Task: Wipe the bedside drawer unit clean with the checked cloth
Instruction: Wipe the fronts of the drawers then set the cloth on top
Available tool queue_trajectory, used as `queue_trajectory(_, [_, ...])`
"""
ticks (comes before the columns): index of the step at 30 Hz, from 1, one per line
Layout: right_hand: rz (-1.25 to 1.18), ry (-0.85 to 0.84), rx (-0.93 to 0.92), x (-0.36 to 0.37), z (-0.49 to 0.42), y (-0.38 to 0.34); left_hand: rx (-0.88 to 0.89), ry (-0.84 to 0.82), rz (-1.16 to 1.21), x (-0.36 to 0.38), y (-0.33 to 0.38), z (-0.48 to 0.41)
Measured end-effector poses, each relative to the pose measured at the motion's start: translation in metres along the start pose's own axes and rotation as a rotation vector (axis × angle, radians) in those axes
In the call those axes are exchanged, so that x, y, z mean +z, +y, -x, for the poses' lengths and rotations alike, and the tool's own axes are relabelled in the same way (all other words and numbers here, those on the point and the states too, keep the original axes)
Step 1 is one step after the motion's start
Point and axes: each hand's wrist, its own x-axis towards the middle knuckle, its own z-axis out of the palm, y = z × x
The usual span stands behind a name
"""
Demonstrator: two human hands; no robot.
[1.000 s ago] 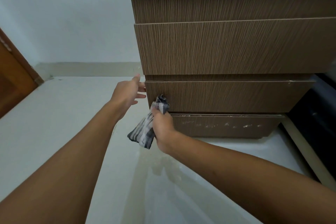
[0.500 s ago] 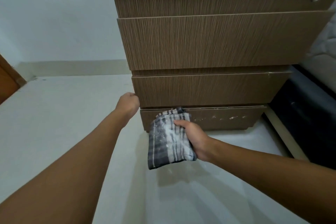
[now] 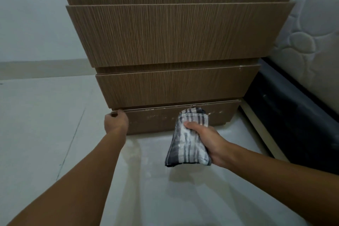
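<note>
Nearest the camera, the right hand point(image 3: 207, 139) clamps its fingers around the folded checked cloth point(image 3: 189, 139), whose top edge touches the speckled plinth point(image 3: 159, 121). Beside it, the left hand point(image 3: 116, 121) curls its fingers on the plinth's left corner. Pale spots left there suggest the bedside drawer unit point(image 3: 176, 35) is only partly wiped. A mattress point(image 3: 311, 38) crowds the unit's right side.

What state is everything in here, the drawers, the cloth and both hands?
Checked cloth: folded, dusty, top edge against the bottom panel.
Bottom panel: speckled with pale marks.
Middle drawer: shut.
Large drawer: front standing proud.
Left hand: gripping the panel's left corner.
Right hand: clasping the cloth.
</note>
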Motion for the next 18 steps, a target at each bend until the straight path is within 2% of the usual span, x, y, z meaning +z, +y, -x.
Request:
queue_trajectory(6, [0.083,0.216,-0.157,-0.024,0.006,-0.009,-0.044,0.0,0.109,0.007,-0.001,-0.001])
queue_trajectory(10, [0.267,0.369,-0.342,-0.041,0.015,-0.017,-0.076,0.001,0.127,0.008,0.002,0.001])
queue_trajectory(18, [0.622,0.516,-0.608,-0.073,0.025,-0.041,-0.092,0.0,0.08,0.003,0.0,0.012])
